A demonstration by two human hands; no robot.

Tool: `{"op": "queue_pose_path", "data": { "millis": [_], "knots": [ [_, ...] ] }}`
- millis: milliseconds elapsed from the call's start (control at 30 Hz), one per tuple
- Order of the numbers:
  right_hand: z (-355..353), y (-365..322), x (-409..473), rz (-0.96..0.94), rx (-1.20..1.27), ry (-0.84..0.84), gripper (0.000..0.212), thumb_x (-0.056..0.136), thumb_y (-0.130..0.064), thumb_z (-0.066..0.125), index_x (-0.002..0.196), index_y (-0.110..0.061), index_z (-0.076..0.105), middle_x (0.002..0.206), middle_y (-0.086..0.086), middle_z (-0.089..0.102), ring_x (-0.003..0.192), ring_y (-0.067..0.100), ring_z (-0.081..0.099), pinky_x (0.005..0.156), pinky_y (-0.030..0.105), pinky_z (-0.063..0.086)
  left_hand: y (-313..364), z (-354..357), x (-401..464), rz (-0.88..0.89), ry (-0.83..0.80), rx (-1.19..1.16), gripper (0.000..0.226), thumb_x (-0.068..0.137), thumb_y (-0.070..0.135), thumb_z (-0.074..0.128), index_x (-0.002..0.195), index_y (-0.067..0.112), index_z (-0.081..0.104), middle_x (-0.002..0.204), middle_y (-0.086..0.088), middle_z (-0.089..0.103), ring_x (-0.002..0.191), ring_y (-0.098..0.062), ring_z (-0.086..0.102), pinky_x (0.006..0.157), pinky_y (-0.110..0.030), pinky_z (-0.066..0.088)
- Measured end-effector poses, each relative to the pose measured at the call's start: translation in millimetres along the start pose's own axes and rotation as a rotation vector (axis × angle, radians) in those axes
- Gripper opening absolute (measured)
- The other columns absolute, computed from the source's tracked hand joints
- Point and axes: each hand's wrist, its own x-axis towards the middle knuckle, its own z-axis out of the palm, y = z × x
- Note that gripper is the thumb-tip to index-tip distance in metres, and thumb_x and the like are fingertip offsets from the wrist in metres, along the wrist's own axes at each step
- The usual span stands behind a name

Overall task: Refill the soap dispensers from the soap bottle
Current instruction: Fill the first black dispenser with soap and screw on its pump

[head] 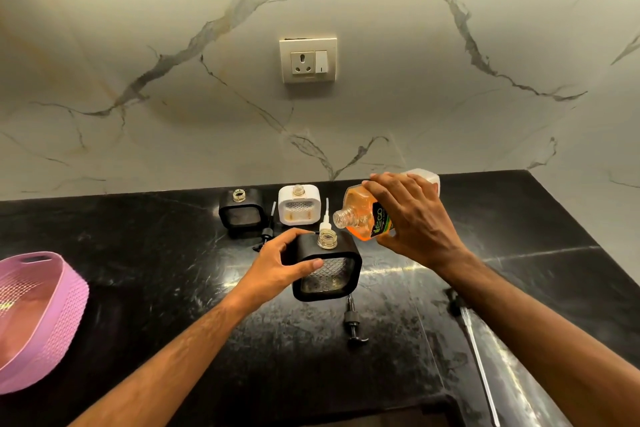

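My right hand [414,215] grips an uncapped soap bottle [360,218] of orange liquid, tilted with its mouth down-left, just above and right of the open neck of a black dispenser [329,269]. My left hand [280,267] holds that dispenser by its left side on the black counter [156,270]. Behind stand a second black dispenser [241,210] and a white dispenser [299,204], both with open necks. A black pump [353,324] lies in front of the near dispenser. A white pump [325,218] and another black pump [266,230] lie between the dispensers.
A pink perforated basket [38,315] sits at the counter's left edge. A wall socket [308,61] is on the marble backsplash. A dark cabinet runs overhead. The counter's front edge drops off at the bottom, with a metal strip [481,357] at the right.
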Motion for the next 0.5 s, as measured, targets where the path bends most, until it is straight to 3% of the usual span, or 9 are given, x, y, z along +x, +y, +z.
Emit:
{"op": "queue_pose_path", "data": {
  "millis": [500],
  "knots": [
    [-2.9, 1.6, 3.9, -0.063, -0.079, -0.003, 0.093, 0.066, -0.037, 0.088, 0.144, -0.020, 0.041, 0.146, 0.013, 0.053, 0.132, 0.036, 0.052, 0.110, 0.059, 0.037, 0.5, 4.8, 5.2, 0.034, 0.004, 0.021, 0.047, 0.075, 0.033, 0.083, 0.118, 0.029, 0.064, 0.114, 0.008, 0.072, 0.108, -0.011, 0.069, 0.087, -0.028, 0.059]
  ]
}}
